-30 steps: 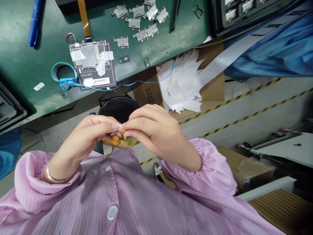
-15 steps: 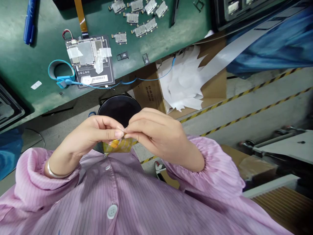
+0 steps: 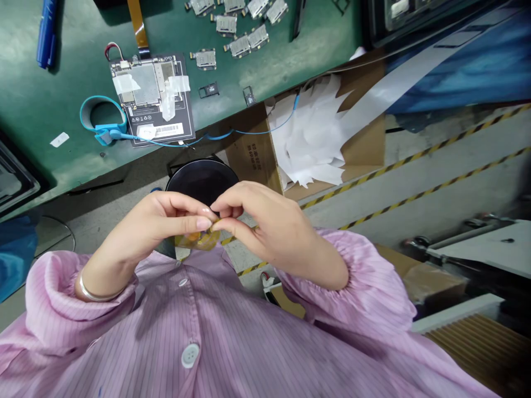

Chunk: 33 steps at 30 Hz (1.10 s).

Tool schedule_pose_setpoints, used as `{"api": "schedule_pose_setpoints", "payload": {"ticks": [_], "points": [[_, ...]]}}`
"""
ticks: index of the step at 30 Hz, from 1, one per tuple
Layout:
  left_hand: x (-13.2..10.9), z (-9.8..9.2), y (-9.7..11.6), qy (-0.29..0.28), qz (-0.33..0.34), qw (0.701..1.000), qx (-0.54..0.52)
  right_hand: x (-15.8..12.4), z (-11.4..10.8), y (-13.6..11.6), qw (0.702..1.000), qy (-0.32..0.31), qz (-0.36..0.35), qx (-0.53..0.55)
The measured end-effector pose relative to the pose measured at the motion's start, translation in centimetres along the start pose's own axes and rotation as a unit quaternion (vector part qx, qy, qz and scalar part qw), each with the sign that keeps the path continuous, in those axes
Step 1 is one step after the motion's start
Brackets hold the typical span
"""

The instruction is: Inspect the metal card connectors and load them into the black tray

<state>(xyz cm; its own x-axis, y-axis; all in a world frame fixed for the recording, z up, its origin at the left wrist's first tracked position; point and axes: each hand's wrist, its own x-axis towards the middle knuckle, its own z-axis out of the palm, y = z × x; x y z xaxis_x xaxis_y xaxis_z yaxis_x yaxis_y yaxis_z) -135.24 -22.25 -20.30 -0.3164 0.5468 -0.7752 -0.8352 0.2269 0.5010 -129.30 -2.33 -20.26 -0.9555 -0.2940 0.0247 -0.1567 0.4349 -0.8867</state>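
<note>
In front of my shirt, my left hand point(image 3: 153, 226) pinches a small see-through yellow plastic packet point(image 3: 203, 240) between thumb and fingers. Something orange shows inside it. My right hand point(image 3: 267, 224) meets it at the packet's upper edge, thumb tip and curled index finger on either side of that edge. The fingers partly cover the packet, so its full shape is hidden. Both hands are above a black round stool seat point(image 3: 201, 179), away from the table.
On the green table point(image 3: 224, 116) lie a taped circuit board point(image 3: 147, 88) on a black battery, a blue wrist strap point(image 3: 103, 134), a blue marker point(image 3: 47, 36) and several small metal card-holder parts point(image 3: 205, 58). A cardboard box point(image 3: 257, 146) of white paper scraps stands below the edge.
My right thumb and index finger have spread apart a little at the packet. The packet has tilted and looks more bunched under my fingers. The view has shifted slightly.
</note>
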Motion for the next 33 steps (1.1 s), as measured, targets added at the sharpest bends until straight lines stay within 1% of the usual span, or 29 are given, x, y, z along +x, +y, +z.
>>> {"api": "schedule_pose_setpoints", "payload": {"ticks": [4, 8, 11, 14, 16, 19, 23, 26, 30, 33], "points": [[-0.2, 0.3, -0.1, 0.005, -0.004, 1.0, -0.018, -0.3, 0.1, -0.1, 1.0, 0.008, 0.011, 0.009], [-0.4, 0.7, 0.2, 0.02, -0.017, 0.999, -0.047, -0.5, 0.2, -0.3, 1.0, 0.013, 0.002, 0.006], [-0.5, 0.9, 0.2, -0.018, -0.045, 0.995, -0.088, -0.7, 0.1, -0.8, 1.0, 0.014, -0.004, -0.002], [-1.1, 1.0, 0.1, -0.085, -0.094, 0.986, -0.11, -1.0, -0.2, -2.3, 1.0, 0.018, -0.022, -0.005], [-2.0, 1.2, 0.1, -0.13, -0.109, 0.979, -0.116, -1.3, -0.7, -3.9, 0.999, 0.024, -0.044, -0.007], [-4.4, 1.8, 0.8, -0.181, -0.112, 0.972, -0.103, -1.6, -1.8, -7.3, 0.996, 0.028, -0.078, -0.011], [-8.5, 3.1, 3.2, -0.214, -0.079, 0.973, -0.027, -2.1, -3.5, -12.8, 0.995, 0.013, -0.097, -0.018], [-11.7, 4.1, 5.2, -0.243, -0.051, 0.969, 0.0, -2.8, -4.5, -16.8, 0.994, 0.016, -0.108, -0.021], [-15.3, 5.4, 6.8, -0.258, -0.027, 0.965, 0.031, -3.8, -4.8, -21.1, 0.985, 0.065, -0.145, -0.062], [-17.6, 6.3, 7.3, -0.261, -0.02, 0.965, 0.022, -4.5, -4.5, -23.0, 0.964, 0.127, -0.203, -0.111]]}}
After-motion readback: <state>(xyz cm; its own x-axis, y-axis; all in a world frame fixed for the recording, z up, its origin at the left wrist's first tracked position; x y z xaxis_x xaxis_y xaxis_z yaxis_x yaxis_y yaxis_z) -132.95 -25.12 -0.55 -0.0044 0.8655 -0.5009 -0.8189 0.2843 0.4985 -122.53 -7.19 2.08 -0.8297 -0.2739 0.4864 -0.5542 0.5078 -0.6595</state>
